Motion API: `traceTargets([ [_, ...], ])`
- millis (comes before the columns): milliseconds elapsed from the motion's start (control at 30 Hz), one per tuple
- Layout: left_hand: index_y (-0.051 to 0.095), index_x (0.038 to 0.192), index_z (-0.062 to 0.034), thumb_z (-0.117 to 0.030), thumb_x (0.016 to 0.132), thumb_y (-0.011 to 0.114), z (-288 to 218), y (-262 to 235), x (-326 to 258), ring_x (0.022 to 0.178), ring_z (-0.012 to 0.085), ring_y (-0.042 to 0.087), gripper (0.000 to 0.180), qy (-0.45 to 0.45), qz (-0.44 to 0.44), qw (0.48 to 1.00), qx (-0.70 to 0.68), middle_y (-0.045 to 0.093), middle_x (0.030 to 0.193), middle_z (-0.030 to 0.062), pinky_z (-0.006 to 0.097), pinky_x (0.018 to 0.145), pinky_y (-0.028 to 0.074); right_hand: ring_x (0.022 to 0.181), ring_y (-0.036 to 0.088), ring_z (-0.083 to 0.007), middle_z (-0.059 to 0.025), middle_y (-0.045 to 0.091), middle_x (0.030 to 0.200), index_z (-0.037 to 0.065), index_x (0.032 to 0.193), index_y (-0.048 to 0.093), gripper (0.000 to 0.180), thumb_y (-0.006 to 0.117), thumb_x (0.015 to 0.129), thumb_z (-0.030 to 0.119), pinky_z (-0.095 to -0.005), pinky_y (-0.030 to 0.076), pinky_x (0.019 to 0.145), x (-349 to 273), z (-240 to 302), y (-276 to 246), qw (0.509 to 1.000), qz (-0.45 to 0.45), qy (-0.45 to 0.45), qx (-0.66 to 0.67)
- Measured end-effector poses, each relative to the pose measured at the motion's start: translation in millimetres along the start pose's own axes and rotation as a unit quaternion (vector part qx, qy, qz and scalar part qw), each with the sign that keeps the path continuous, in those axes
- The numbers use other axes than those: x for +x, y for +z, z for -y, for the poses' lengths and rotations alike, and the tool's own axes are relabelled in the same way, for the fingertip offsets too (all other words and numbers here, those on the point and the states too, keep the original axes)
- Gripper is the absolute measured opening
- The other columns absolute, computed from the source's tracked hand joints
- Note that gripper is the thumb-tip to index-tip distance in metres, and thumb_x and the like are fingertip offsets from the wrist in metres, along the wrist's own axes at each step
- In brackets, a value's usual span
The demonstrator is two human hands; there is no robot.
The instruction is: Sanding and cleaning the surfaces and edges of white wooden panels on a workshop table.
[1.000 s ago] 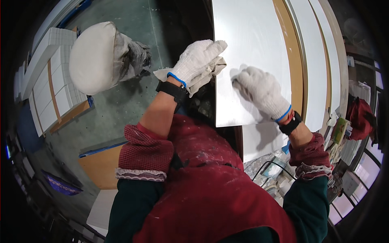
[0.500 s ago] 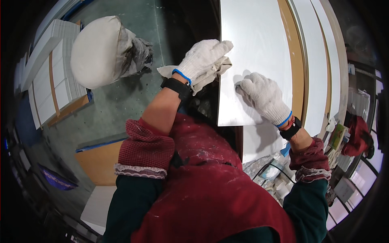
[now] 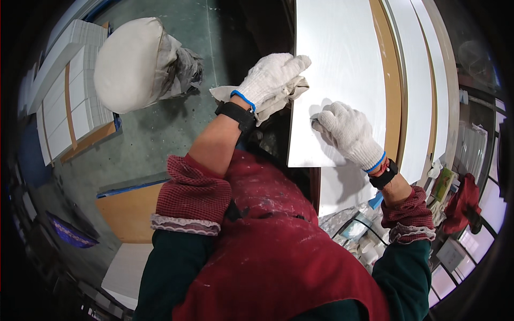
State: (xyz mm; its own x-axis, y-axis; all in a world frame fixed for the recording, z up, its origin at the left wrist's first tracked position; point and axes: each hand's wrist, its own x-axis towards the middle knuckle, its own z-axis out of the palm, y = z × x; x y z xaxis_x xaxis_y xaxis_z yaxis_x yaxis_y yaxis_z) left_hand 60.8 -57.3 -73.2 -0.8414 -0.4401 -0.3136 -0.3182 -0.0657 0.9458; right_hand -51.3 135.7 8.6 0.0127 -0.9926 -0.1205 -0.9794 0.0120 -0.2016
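White panel (image 3: 342, 80), a long flat board running from just in front of the person to the far end of the worktop (image 3: 348, 187), looks to be in the wiping or rubbing-down stage: the gloved right hand (image 3: 348, 134) presses on its near part with fingers curled over something too small to make out, so its grip I cannot tell, while the gloved left hand (image 3: 270, 80) clasps a crumpled cloth (image 3: 278, 99) at the left edge. Judging by this, working farther up the board calls for steady flat pressure. Further off, more white and brown-edged boards (image 3: 417, 85) lie right, a stuffed white sack (image 3: 134, 64) and stacked panels (image 3: 64, 107) stand left on the grey-green floor (image 3: 160, 139).
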Motion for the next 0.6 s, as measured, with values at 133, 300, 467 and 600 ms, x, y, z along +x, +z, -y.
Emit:
traceTargets([
  [133,0.059,0.073,-0.0025,-0.059,0.093,0.053,-11.4,-2.5,-3.8,0.064,0.0237,0.057,0.06,-0.041,0.031,0.999,0.013,0.059,0.064,0.0091,0.04,0.064,0.047,0.073,0.064,-0.0276,-0.0076,0.06,0.081,0.018,0.094,0.06,0.012,0.067,0.084,0.023,-0.04,0.053,0.056,8.7,-1.8,-3.5,0.998,-0.021,0.063,-0.006],
  [300,0.059,0.074,-0.0014,-0.059,0.093,0.053,1.0,-1.6,-1.1,0.066,0.0243,0.057,0.061,-0.036,0.015,0.999,-0.011,0.059,0.065,0.0096,0.04,0.065,0.047,0.073,0.064,-0.0277,-0.0072,0.06,0.081,0.016,0.095,0.06,0.014,0.067,0.084,0.023,-0.0401,0.053,0.057,3.6,0.4,-2.3,1.0,-0.012,-0.003,0.001],
  [467,0.047,0.071,-0.0074,-0.048,0.097,0.057,-2.2,1.0,-2.9,0.047,0.0097,0.043,0.05,-0.009,0.015,0.998,-0.052,0.046,0.055,-0.001,0.028,0.045,0.039,0.073,0.061,-0.028,-0.0079,0.058,0.082,0.016,0.096,0.062,0.013,0.066,0.086,0.021,-0.0407,0.05,0.06,5.9,7.1,-10.7,1.0,0.015,0.022,0.004],
  [600,0.047,0.071,-0.0072,-0.047,0.097,0.057,-11.3,0.3,-7.8,0.047,0.0098,0.043,0.048,-0.026,0.014,0.999,-0.035,0.046,0.056,-0.001,0.028,0.046,0.039,0.071,0.061,-0.0278,-0.0082,0.056,0.079,0.016,0.096,0.061,0.013,0.067,0.086,0.021,-0.0411,0.05,0.061,16.1,-5.7,-2.7,0.996,-0.085,0.041,-0.007],
])
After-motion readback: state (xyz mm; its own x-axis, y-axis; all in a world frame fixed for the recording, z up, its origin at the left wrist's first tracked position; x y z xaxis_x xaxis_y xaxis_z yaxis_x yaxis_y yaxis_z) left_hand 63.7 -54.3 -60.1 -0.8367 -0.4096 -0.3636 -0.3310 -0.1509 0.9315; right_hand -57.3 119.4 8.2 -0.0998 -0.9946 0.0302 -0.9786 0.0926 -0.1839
